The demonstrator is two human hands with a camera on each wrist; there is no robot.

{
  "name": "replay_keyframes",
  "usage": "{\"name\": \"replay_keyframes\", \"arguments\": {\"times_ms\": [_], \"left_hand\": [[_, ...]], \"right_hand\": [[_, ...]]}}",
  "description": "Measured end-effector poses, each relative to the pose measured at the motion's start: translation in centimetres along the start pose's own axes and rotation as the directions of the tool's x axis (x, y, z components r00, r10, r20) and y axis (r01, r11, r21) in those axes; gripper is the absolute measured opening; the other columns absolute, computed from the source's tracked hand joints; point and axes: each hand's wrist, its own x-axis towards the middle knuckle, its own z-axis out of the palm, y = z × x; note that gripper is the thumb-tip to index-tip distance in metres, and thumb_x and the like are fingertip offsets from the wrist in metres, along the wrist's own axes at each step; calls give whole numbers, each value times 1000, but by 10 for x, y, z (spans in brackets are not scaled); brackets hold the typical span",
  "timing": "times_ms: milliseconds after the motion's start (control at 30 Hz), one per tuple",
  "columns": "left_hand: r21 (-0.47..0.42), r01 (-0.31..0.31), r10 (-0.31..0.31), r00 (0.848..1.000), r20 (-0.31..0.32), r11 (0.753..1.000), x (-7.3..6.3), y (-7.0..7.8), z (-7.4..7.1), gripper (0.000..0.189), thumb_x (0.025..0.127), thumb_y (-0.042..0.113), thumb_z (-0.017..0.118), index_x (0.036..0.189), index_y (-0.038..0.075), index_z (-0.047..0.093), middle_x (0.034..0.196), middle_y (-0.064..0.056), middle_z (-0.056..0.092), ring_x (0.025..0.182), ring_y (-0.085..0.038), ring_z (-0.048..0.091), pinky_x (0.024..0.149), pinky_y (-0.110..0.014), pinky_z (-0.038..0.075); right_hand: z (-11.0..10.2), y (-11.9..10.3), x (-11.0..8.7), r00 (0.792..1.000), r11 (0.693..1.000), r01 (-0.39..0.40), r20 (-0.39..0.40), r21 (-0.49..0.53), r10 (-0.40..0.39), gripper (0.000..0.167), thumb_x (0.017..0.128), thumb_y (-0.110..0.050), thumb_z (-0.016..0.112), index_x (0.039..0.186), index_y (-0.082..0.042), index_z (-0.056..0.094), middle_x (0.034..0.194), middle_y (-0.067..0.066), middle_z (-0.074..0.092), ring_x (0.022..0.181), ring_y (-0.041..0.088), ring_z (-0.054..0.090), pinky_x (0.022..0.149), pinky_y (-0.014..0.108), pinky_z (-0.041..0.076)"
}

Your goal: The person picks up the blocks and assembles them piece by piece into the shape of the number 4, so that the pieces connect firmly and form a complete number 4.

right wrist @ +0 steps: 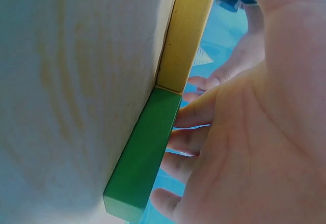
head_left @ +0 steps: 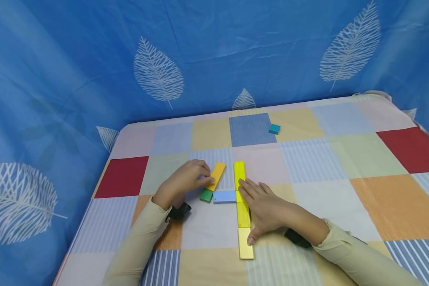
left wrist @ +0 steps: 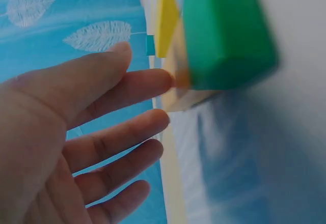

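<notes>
In the head view a column of yellow blocks (head_left: 243,214) lies end to end on the cloth, the nearest one paler. From its left side a light blue block (head_left: 224,196) leads to a small green block (head_left: 206,195). An orange block (head_left: 219,173) slants away from the green one. My left hand (head_left: 187,178) is at the orange block, thumb and fingers apart; in the left wrist view the index fingertip meets a block's edge. My right hand (head_left: 268,208) rests along the yellow column with fingers extended. In the right wrist view a green block face (right wrist: 145,147) adjoins an ochre one (right wrist: 186,35).
A small teal block (head_left: 274,129) lies apart toward the back of the table. Patchwork cloth (head_left: 314,202) covers the tabletop. Blue curtain with white leaf prints (head_left: 214,51) hangs behind and at the left.
</notes>
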Motion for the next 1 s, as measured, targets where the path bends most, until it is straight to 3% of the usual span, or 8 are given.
{"name": "replay_keyframes", "arguments": {"times_ms": [200,367,633,733,833,1000], "left_hand": [[28,-59,57,995,76,998,32,-10,-6,26,86,34,61,91,12,72,92,1,63,85,-15,55,82,-30,46],[6,-17,16,995,101,1000,64,-25,-13,23,88,29,60,101,13,70,96,-1,64,89,-16,57,83,-30,48],[-33,51,-48,994,100,998,124,-44,-26,35,91,29,55,124,17,57,112,-5,60,103,-19,56,93,-35,45],[10,13,-14,994,107,1000,146,-43,-30,37,91,26,55,127,16,55,115,-6,59,106,-21,55,95,-36,43],[128,-79,66,993,101,989,166,-37,-32,39,89,22,58,127,15,54,117,-9,59,106,-23,56,96,-36,42],[332,-209,180,977,115,920,197,-21,-37,42,88,19,60,129,18,52,121,-9,57,110,-25,53,96,-41,41]], "right_hand": [[-3,2,1,1000,1000,-24,1,1,24,132,50,-76,65,145,1,13,153,16,1,141,33,-2,110,55,8],[-5,4,2,999,999,-39,1,5,39,132,50,-74,67,145,0,12,153,15,1,141,31,-2,110,54,7],[-4,5,-3,998,997,-62,9,44,62,132,50,-73,68,146,-2,11,154,13,-1,141,28,-4,111,53,6],[-3,4,-5,998,997,-58,13,53,58,132,50,-73,68,146,-2,11,154,13,-1,141,28,-3,111,53,6],[-3,4,-8,999,998,-40,16,43,40,131,50,-74,66,145,-2,12,154,13,-1,141,29,-2,111,53,7],[-2,2,-10,1000,1000,-17,15,15,17,130,50,-77,64,146,-3,14,154,13,-1,142,29,-1,111,53,8]]}}
